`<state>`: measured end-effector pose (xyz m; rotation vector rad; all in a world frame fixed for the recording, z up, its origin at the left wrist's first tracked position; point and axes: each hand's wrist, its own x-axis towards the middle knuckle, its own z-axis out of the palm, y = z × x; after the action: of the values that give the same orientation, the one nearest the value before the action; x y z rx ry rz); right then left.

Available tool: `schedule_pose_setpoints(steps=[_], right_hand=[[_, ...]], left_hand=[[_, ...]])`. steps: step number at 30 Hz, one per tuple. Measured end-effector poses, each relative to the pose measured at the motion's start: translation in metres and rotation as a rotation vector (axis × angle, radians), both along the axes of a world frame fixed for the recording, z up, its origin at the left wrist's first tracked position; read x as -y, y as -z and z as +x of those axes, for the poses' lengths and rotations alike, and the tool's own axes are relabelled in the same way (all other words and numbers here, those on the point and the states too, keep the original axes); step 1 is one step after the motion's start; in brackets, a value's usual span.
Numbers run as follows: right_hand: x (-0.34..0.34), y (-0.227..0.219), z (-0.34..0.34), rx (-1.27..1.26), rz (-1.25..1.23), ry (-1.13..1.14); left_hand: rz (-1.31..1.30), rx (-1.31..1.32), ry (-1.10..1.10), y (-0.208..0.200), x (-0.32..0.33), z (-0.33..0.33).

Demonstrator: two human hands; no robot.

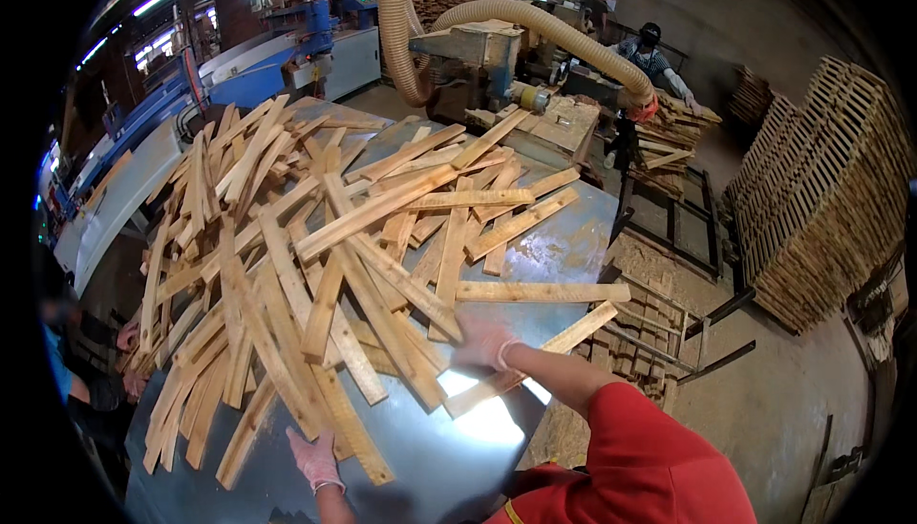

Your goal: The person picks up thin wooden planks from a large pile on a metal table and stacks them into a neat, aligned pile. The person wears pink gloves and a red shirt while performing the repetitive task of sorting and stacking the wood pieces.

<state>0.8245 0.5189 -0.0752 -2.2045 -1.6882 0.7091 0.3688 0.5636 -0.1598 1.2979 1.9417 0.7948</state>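
A large heap of pale wooden slats (382, 190) lies criss-crossed on a grey metal tabletop (420, 476). My left hand (315, 459), in a thin pinkish glove, is at the near edge of the heap, fingers apart against the lower end of a long slat (250, 328). Farther right, my right hand (483, 341), gloved alike, reaches over the table by the end of a slanting slat (406, 285). Its fingers are blurred, so their grip is unclear. A loose slat (573, 330) passes beneath my right wrist and juts past the table's right edge.
Beige ribbed hoses (544, 16) arch over a machine beyond the table. Tall slat stacks (821, 199) and a dark metal frame (673, 209) stand to the right. A co-worker (650, 56) handles wood at the far right; another person's hand (129, 336) shows at the left table edge.
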Motion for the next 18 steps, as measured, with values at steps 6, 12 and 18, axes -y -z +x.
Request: schedule_pose_setpoints(steps=[6, 12, 18], right_hand=[[-0.015, -0.012, -0.048, -0.469, -0.16, 0.116], [-0.03, 0.008, -0.135, -1.204, 0.189, 0.191], [0.081, -0.02, -0.212, -1.632, 0.12, 0.179]], left_hand=[[-0.221, 0.758, -0.12, 0.025, -0.036, 0.076], [-0.393, 0.509, -0.084, -0.036, -0.041, 0.089], [-0.198, 1.098, 0.188, -0.08, 0.091, 0.025]])
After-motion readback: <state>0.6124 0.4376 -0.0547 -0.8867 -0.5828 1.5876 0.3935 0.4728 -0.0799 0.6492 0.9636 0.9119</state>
